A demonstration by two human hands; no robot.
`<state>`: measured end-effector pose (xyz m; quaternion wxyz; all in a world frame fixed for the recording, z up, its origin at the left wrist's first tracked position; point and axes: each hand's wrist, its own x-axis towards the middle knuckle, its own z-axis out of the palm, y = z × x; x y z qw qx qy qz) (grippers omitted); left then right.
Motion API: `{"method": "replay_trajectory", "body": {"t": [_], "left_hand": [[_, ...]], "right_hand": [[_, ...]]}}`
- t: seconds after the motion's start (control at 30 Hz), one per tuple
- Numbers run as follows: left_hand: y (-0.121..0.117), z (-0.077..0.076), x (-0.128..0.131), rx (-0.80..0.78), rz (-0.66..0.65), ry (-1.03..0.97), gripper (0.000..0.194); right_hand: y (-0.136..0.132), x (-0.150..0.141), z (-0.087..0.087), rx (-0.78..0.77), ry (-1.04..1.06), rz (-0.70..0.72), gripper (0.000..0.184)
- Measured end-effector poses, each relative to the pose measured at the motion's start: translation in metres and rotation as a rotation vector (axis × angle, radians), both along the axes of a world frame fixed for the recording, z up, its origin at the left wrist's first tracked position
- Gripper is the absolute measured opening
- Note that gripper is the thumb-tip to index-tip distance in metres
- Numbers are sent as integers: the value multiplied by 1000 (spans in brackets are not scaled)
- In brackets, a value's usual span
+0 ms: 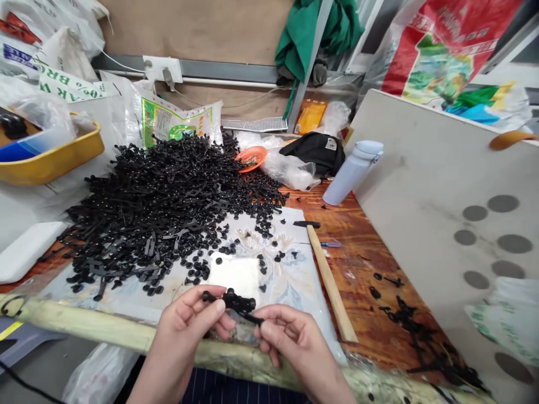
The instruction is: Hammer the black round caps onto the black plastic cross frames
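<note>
A black plastic part (239, 302) with round knobs is held between my two hands, over the front edge of the table. My left hand (194, 317) grips its left end between thumb and fingers. Thumb and forefinger of my right hand (286, 335) pinch the thin right end. Just behind them lies a white square pad (234, 274). Loose round black pieces (197, 269) are scattered to its left. Farther back rises a large heap of similar black plastic parts (168, 196).
A hammer (330, 280) with a wooden handle lies right of the pad. A pale blue bottle (352, 173) stands behind it, beside a grey panel (421, 196). More black parts (415, 331) lie at the right. A yellow basin (50, 163) is at the left.
</note>
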<state>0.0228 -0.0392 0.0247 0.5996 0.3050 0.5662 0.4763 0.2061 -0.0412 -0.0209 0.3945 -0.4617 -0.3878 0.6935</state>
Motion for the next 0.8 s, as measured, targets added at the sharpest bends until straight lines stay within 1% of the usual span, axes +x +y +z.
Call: {"method": "replay_trajectory", "body": {"t": [0.07, 0.1, 0.13, 0.2, 0.23, 0.27, 0.33, 0.37, 0.4, 0.47, 0.5, 0.57, 0.67, 0.73, 0.8], "left_hand": [[-5, 1, -2, 7, 0, -41, 22], [-8, 2, -4, 6, -8, -85, 26], [-11, 2, -7, 2, -22, -150, 33], [-16, 3, -12, -16, -72, -313, 51], [-18, 3, -14, -39, -104, -378, 55], [-19, 3, -15, -64, -138, -408, 53], [-21, 3, -16, -93, -198, -372, 42], [-21, 3, -15, -92, -219, -336, 40], [-22, 3, -14, -82, -232, -310, 42], [-23, 3, -12, -53, -238, -293, 51], [-23, 2, -12, -51, -227, -293, 53], [-24, 1, -12, -61, -188, -270, 47], [-24, -2, -13, -74, -137, -193, 27], [-24, -3, -12, -86, -136, -181, 24], [-24, -5, -10, -114, -136, -232, 27]], "right_hand": [[1, 3, 2, 47, -19, -43, 37], [2, 5, 3, 97, -47, -69, 33], [3, 8, 5, 175, -94, -93, 27], [5, 13, 10, 386, -226, -119, 13], [5, 14, 13, 491, -288, -120, 8], [6, 14, 15, 579, -337, -111, 7], [6, 12, 19, 691, -385, -91, 11], [7, 11, 19, 720, -394, -94, 12], [7, 10, 19, 740, -399, -107, 13], [6, 8, 17, 767, -397, -148, 14], [6, 8, 16, 770, -388, -167, 14], [3, 9, 15, 770, -365, -178, 15], [-1, 9, 17, 791, -346, -107, 18], [-3, 7, 20, 824, -340, -27, 21], [-4, 4, 23, 858, -339, 39, 23]]}}
